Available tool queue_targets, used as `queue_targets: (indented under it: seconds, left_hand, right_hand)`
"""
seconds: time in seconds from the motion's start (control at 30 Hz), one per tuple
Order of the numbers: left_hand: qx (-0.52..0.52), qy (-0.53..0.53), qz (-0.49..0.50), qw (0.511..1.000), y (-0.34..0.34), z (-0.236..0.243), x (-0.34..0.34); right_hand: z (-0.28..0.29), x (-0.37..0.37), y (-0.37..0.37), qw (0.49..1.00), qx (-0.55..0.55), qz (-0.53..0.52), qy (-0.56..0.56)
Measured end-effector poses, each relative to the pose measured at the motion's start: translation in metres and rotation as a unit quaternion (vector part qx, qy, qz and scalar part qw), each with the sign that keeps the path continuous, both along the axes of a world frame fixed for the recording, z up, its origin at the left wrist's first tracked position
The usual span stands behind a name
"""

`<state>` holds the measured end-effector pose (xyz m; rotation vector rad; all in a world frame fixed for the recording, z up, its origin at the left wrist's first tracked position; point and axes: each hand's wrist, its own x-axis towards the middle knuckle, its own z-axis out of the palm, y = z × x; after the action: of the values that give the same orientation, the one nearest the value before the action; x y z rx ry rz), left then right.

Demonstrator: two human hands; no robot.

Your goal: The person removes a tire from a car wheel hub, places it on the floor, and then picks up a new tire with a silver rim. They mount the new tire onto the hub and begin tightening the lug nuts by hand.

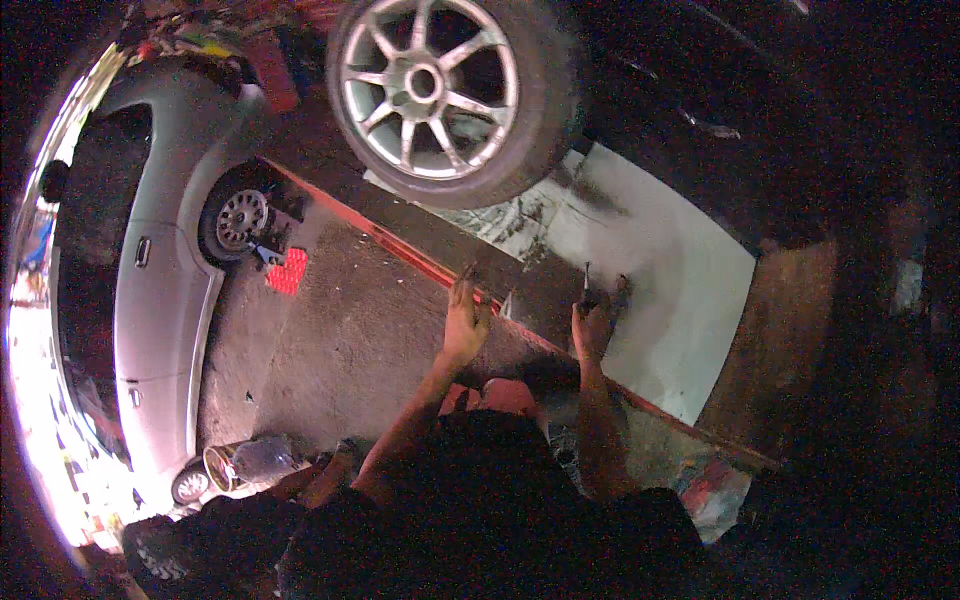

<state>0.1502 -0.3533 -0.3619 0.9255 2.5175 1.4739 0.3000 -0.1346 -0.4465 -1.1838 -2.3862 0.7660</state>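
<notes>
My left hand (pixel 464 325) is raised over the red rail (pixel 418 263), fingers fairly straight and pointing away from me; no held object is clearly visible in it, and its fingertips are indistinct. My right hand (pixel 591 327) grips a small tool with a dark handle and a thin metal shaft (pixel 587 272), pointed upward, over the edge of a large white sheet (pixel 680 290). Above both hands is a tyre on a silver multi-spoke wheel (pixel 465 105), close below the dark underside of a vehicle (pixel 680 90).
A silver car (pixel 160 330) stands on the left beside a red perforated piece (pixel 287 270). A bucket (pixel 225 468) and part of another person's arm or leg (pixel 325 480) are at lower left. A brown board (pixel 775 330) lies at right.
</notes>
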Motion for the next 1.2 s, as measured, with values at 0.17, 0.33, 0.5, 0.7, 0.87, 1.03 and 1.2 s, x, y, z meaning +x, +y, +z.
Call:
queue_targets:
  seconds: [0.17, 0.33, 0.5, 0.7, 0.87, 1.03, 1.2]
  left_hand:
    - [0.047, -0.036, 0.01, 0.998, -0.022, 0.018, -0.022]
    - [0.07, -0.028, 0.037, 0.996, -0.048, 0.022, -0.051]
    - [0.094, -0.036, 0.047, 0.994, -0.068, 0.029, -0.093]
    - [0.088, -0.055, -0.007, 0.995, -0.092, 0.009, -0.171]
    - [0.059, -0.078, -0.076, 0.992, -0.112, 0.006, -0.234]
    - [-0.034, 0.036, -0.102, 0.994, -0.126, -0.02, -0.284]
    - [0.002, -0.158, -0.188, 0.969, -0.109, 0.049, -0.299]
  right_hand:
    - [0.001, -0.046, -0.016, 0.988, -0.11, 0.027, 0.103]
    - [0.064, -0.099, -0.068, 0.984, -0.135, 0.061, 0.097]
    - [0.081, -0.156, -0.098, 0.981, -0.015, 0.085, 0.171]
    - [0.077, -0.23, -0.113, 0.97, -0.044, 0.091, 0.22]
    - [0.093, -0.273, -0.135, 0.972, -0.015, 0.036, 0.233]
    - [0.114, -0.295, -0.157, 0.968, -0.019, 0.025, 0.248]
    - [0.102, -0.299, -0.139, 0.976, -0.028, 0.041, 0.211]
